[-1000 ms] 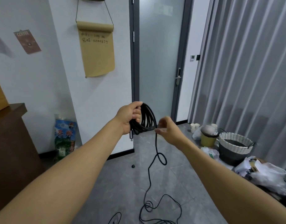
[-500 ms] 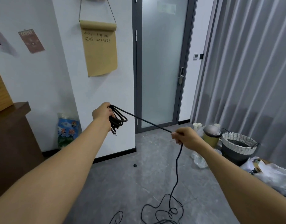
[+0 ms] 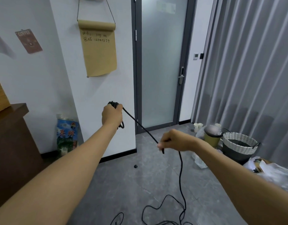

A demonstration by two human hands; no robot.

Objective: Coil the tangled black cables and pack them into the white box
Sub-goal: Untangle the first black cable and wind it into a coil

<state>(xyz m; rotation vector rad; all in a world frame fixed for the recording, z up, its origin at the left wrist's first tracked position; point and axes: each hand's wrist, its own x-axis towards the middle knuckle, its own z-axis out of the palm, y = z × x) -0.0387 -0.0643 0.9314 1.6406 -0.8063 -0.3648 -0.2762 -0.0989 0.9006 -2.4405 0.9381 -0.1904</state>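
While left hand [image 3: 112, 114] grips coiled black cable [image 3: 140, 126], right hand [image 3: 174, 140] pinches it.

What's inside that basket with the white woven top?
The woven basket shows only something dark inside below its white rim. Its wall hides the bottom, so what it holds cannot be told.

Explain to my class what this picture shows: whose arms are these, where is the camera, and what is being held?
No machine here: these are a person's two bare arms, filmed by a camera worn on the head, looking forward and down. The left hand grips a bundle of coiled black cable. A taut stretch runs from it to the right hand, which pinches the cable. The rest hangs down and lies in loose loops on the grey floor. A woven basket stands by the curtain. No white box is in view.
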